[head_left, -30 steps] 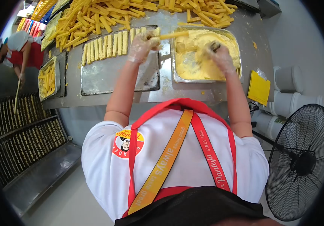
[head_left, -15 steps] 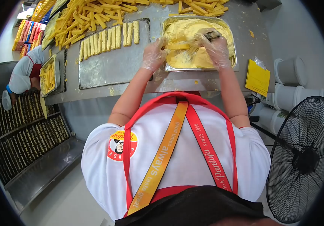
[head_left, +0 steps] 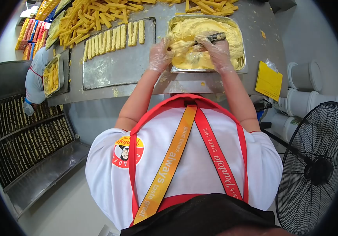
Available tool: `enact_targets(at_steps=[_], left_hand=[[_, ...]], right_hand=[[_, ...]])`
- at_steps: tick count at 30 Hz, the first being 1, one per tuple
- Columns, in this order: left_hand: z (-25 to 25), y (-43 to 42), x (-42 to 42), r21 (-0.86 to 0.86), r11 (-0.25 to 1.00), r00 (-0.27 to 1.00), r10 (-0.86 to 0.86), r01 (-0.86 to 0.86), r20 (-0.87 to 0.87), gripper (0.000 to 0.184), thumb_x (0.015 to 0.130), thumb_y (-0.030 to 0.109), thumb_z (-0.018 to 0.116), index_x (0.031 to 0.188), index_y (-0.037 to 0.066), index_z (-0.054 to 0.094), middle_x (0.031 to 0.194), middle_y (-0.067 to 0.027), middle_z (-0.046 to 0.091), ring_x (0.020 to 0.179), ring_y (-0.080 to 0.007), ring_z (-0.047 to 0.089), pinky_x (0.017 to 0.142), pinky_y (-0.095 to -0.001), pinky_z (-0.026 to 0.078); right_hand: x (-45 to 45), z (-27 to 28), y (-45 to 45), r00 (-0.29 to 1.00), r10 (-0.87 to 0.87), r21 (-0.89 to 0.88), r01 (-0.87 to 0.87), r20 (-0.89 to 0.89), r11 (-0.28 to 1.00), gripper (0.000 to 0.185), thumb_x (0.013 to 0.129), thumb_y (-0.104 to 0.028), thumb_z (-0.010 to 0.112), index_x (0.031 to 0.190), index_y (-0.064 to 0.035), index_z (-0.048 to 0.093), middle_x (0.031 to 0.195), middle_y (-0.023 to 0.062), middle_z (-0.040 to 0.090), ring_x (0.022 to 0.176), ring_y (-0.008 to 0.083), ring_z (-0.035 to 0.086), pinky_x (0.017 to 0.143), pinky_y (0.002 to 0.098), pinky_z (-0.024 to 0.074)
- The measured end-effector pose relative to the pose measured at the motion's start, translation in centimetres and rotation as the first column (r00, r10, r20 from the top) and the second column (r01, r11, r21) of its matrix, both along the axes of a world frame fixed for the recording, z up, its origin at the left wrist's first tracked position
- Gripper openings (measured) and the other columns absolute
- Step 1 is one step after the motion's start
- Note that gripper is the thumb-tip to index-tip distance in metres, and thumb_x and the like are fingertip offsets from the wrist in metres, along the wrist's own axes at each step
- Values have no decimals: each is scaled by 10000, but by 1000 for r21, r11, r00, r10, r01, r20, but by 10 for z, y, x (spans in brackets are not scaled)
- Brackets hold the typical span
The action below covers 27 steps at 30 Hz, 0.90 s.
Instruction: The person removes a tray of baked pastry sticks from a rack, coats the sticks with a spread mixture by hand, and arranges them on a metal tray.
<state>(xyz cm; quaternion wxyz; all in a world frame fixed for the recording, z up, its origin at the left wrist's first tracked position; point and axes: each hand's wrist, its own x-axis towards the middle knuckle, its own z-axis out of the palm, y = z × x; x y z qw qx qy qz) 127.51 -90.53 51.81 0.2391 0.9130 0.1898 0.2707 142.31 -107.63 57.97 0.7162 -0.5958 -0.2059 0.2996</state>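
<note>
My left hand [head_left: 160, 56], in a clear plastic glove, is closed around the end of a pale yellow bread stick [head_left: 180, 45] smeared with cream, above the left side of a metal pan. My right hand [head_left: 218, 52], also gloved, grips a dark-handled spatula [head_left: 215, 37]; its blade is partly hidden by cream and fingers, close to the stick. Thick yellow cream [head_left: 231, 31] fills the metal pan [head_left: 244, 59]. Left of the pan, a flat baking tray [head_left: 110, 74] carries a row of several cream-coated sticks [head_left: 114, 40].
Plain yellow sticks [head_left: 88, 17] are heaped at the back of the steel table. A smaller pan of sticks [head_left: 51, 80] stands at the left end, beside another person [head_left: 36, 78]. Loaded racks [head_left: 23, 145] are lower left; a yellow pad [head_left: 269, 80], white buckets [head_left: 303, 74] and a fan [head_left: 318, 169] are right.
The spatula has swung so its dark handle points right, and its blade lies nearer the stick. The stick shows more cream. The other person at left has shifted toward the table.
</note>
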Motion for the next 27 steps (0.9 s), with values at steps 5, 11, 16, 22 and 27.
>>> enact_targets(at_steps=[5,11,16,22,27], left_hand=[[10,-6,-2,-108,994,1000,20,-20,2,409,748,190,691,1137,124,582,799,-148,673,751,-366,655,645,-464,507],[34,-12,-8,-208,973,987,76,-104,-139,235,739,233,704,913,78,677,808,-136,685,784,-345,662,682,-428,517],[44,3,-27,-337,894,946,323,-294,31,219,728,261,696,856,83,701,809,-153,693,759,-344,665,685,-432,524],[5,71,-14,136,859,853,509,-494,-114,231,743,301,669,816,84,704,775,-176,677,753,-341,674,684,-455,534],[-38,96,5,241,833,734,553,-498,-394,277,719,341,676,786,74,704,814,-169,688,793,-354,671,731,-464,544]], right_hand=[[22,-15,-3,730,-32,-262,285,682,922,181,828,-145,748,851,3,648,779,49,667,698,141,661,614,300,529],[7,-3,3,1000,5,23,-5,29,1000,187,828,-165,722,899,4,685,790,68,688,706,152,662,629,313,515],[26,-15,-13,889,-57,-349,237,455,907,217,810,-217,712,892,-21,666,783,97,679,679,216,643,645,358,501],[27,-39,-14,889,-60,-273,203,454,941,220,821,-230,705,868,-20,661,756,132,671,684,280,631,648,389,491],[9,-20,-5,818,-38,-312,262,574,913,193,827,-200,699,889,-23,655,767,165,651,704,314,626,658,397,490]])
